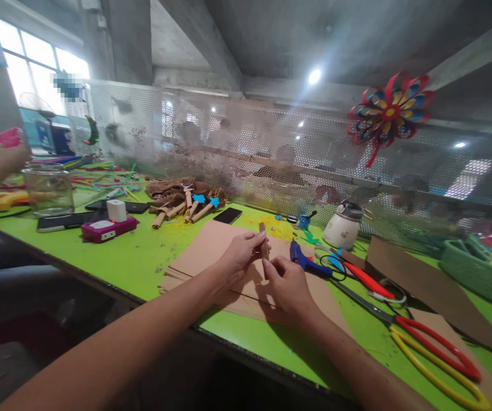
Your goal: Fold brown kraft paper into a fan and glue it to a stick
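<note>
Between my fingers stands a narrow brown paper roll (263,246), held upright over a stack of brown paper sheets (205,251). My left hand (244,253) pinches it near the top, while my right hand (287,282) grips it lower down. Thin yellow strands show beneath the roll by my right fingers. Just right of the hands lies a blue glue gun (310,262). Large scissors (385,314) with red and yellow handles rest farther right. Behind, to the left, is a pile of brown paper rolls (188,202) with blue cut-out pieces.
A dark phone (228,215), a white lidded jug (343,225) and a green basket (477,274) stand beyond. At left are a glass jar (48,191), a purple power strip (109,228) and a co-worker's hand (4,154) holding something pink. A perforated screen (246,148) backs the green table.
</note>
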`<state>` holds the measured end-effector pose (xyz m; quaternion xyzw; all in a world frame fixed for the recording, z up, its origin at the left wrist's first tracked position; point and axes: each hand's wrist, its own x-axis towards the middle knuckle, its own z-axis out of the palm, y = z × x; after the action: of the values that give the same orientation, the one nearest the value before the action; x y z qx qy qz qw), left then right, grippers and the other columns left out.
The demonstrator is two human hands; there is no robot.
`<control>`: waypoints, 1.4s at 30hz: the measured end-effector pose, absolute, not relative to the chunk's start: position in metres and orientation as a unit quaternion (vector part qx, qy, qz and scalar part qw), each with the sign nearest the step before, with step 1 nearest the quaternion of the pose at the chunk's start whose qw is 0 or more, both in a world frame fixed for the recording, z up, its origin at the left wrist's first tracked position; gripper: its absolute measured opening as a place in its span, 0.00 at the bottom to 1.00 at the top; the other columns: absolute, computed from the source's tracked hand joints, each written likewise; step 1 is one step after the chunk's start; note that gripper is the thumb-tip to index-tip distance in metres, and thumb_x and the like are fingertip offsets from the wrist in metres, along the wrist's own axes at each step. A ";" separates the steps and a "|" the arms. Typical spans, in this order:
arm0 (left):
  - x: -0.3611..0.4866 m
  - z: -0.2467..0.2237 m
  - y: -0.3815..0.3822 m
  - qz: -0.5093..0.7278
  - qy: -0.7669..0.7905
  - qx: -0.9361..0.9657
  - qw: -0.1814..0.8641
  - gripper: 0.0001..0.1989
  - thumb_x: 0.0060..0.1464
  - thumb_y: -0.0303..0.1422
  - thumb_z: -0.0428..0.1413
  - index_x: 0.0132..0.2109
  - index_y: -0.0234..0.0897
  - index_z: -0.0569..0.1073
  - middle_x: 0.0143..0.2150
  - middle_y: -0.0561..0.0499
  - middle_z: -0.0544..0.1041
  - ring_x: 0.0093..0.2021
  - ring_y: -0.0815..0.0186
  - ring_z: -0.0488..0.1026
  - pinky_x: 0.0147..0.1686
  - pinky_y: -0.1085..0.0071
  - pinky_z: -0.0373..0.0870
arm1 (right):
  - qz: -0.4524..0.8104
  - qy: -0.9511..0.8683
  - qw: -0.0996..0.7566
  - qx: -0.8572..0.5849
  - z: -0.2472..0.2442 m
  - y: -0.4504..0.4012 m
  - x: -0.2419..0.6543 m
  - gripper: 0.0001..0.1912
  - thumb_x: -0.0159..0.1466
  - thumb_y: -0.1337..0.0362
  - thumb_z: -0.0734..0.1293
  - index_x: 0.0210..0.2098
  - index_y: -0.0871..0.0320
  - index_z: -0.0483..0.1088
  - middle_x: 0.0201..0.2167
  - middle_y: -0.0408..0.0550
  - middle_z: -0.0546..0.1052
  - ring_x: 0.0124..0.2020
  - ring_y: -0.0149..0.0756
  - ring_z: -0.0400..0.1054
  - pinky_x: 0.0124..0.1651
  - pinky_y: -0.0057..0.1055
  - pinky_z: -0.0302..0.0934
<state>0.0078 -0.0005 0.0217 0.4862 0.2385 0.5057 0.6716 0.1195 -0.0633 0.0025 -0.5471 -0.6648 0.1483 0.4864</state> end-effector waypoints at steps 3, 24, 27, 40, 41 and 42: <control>0.010 0.023 -0.004 0.504 0.235 0.492 0.670 0.11 0.46 0.36 0.59 0.27 0.32 0.68 0.23 0.52 0.68 0.24 0.72 0.64 0.27 0.74 0.60 | 0.180 -0.661 0.492 -0.537 0.005 -0.061 0.120 0.18 0.60 0.54 0.60 0.23 0.60 0.67 0.20 0.44 0.70 0.23 0.31 0.61 0.26 0.27 0.52; 0.017 0.018 -0.008 0.506 0.189 0.474 0.695 0.11 0.44 0.33 0.60 0.27 0.33 0.66 0.23 0.54 0.65 0.23 0.74 0.61 0.25 0.75 0.57 | 0.147 -0.650 0.515 -0.539 0.002 -0.061 0.117 0.20 0.62 0.53 0.57 0.20 0.59 0.63 0.16 0.41 0.65 0.20 0.29 0.56 0.24 0.27 0.48; 0.018 0.019 -0.012 0.511 0.197 0.489 0.679 0.11 0.45 0.34 0.60 0.28 0.33 0.66 0.23 0.55 0.65 0.23 0.74 0.62 0.25 0.75 0.57 | 0.155 -0.643 0.516 -0.544 0.002 -0.058 0.119 0.23 0.62 0.51 0.56 0.18 0.59 0.62 0.15 0.42 0.65 0.19 0.29 0.56 0.23 0.27 0.48; 0.020 0.023 -0.017 0.491 0.205 0.494 0.688 0.10 0.47 0.33 0.57 0.26 0.34 0.64 0.20 0.55 0.63 0.19 0.74 0.59 0.21 0.75 0.55 | 0.083 -0.665 0.491 -0.556 -0.002 -0.063 0.118 0.19 0.64 0.58 0.55 0.23 0.61 0.67 0.18 0.46 0.70 0.20 0.30 0.60 0.24 0.27 0.47; 0.020 0.021 -0.016 0.492 0.201 0.492 0.690 0.10 0.47 0.33 0.57 0.26 0.34 0.64 0.20 0.55 0.63 0.19 0.74 0.59 0.21 0.75 0.55 | 0.080 -0.667 0.487 -0.558 -0.003 -0.062 0.117 0.19 0.64 0.58 0.55 0.23 0.61 0.68 0.18 0.46 0.70 0.20 0.30 0.60 0.25 0.27 0.47; 0.021 0.019 -0.015 0.494 0.196 0.491 0.690 0.10 0.47 0.33 0.57 0.26 0.34 0.64 0.19 0.55 0.63 0.18 0.75 0.58 0.20 0.75 0.54 | 0.076 -0.668 0.483 -0.561 -0.004 -0.062 0.117 0.19 0.64 0.58 0.55 0.23 0.61 0.68 0.19 0.46 0.70 0.20 0.30 0.60 0.24 0.27 0.47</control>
<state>0.0207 -0.0153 0.0193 0.4909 0.1958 0.4941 0.6903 0.1173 -0.0618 -0.0036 -0.5606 -0.6680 0.0763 0.4834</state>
